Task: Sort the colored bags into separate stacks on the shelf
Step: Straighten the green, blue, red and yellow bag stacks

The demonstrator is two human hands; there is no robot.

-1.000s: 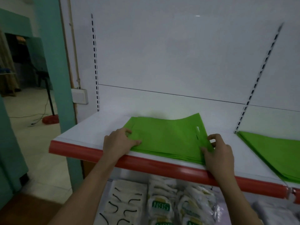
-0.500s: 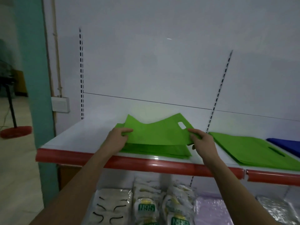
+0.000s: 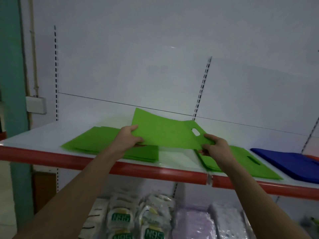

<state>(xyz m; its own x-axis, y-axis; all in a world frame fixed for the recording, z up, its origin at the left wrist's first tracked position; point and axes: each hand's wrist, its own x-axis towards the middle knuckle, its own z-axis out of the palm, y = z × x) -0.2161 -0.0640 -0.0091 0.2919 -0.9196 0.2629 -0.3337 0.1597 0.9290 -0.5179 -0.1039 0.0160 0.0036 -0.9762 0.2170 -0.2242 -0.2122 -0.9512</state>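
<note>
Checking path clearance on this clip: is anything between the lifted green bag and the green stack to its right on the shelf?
Nothing visible. The lifted green bag, held by the left hand and right hand, hangs over bare white shelf; the right green stack lies just beyond, its top uncovered.

Both my forearms reach up and forward toward the green bag (image 3: 165,133). My left hand (image 3: 128,138) pinches its left edge, thumb on top, fingers curled beneath. My right hand (image 3: 213,145) grips its right corner, thumb lying over it, fingers underneath.
</note>
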